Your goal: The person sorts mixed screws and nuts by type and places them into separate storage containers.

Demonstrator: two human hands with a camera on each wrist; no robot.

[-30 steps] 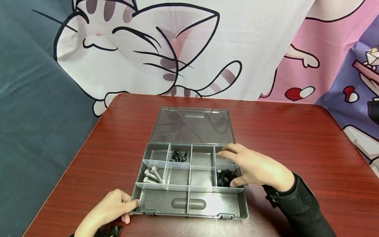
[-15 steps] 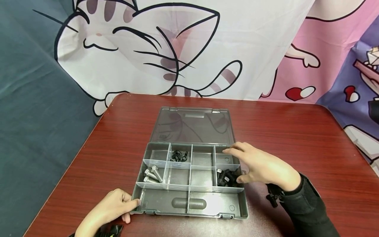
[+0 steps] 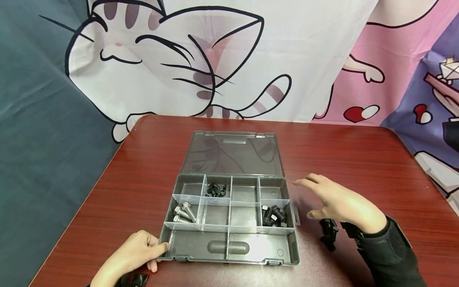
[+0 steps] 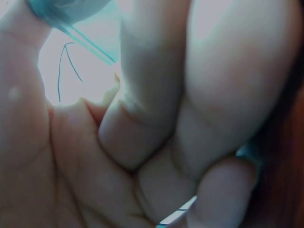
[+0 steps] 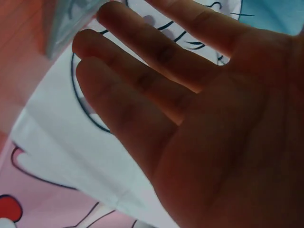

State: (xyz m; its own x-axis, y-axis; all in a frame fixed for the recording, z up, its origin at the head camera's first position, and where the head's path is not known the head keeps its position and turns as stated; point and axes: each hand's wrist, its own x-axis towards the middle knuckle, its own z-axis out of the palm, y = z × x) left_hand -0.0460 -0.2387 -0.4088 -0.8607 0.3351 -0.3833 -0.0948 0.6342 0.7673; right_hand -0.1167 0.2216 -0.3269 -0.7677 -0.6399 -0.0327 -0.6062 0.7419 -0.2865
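Note:
A grey plastic compartment box [image 3: 259,244] lies on the table with its see-through lid [image 3: 233,155] folded back flat. My left hand [image 3: 134,253] pinches the box's front left corner between thumb and fingers; its curled fingers fill the left wrist view. To the right of the box, my right hand [image 3: 340,201] is held off it, palm empty and fingers loosely extended, as the right wrist view [image 5: 190,109] of this hand also shows. Silver bolts [image 3: 185,212] lie in the middle row's left compartment. Black bolts [image 3: 273,216] sit in that row's right compartment, and small black rings [image 3: 216,190] in the back row.
The red-brown wooden table [image 3: 154,155] reaches back to a hanging cloth [image 3: 305,52] printed with a cartoon cat. A small black device [image 3: 329,234] hangs at the right wrist, beside the dark sleeve [image 3: 385,247]. A latch [image 3: 295,215] juts from the box's right side.
My right hand has drawn away to the right from over the black bolts, which now show fully. The left hand has stayed at the box's corner.

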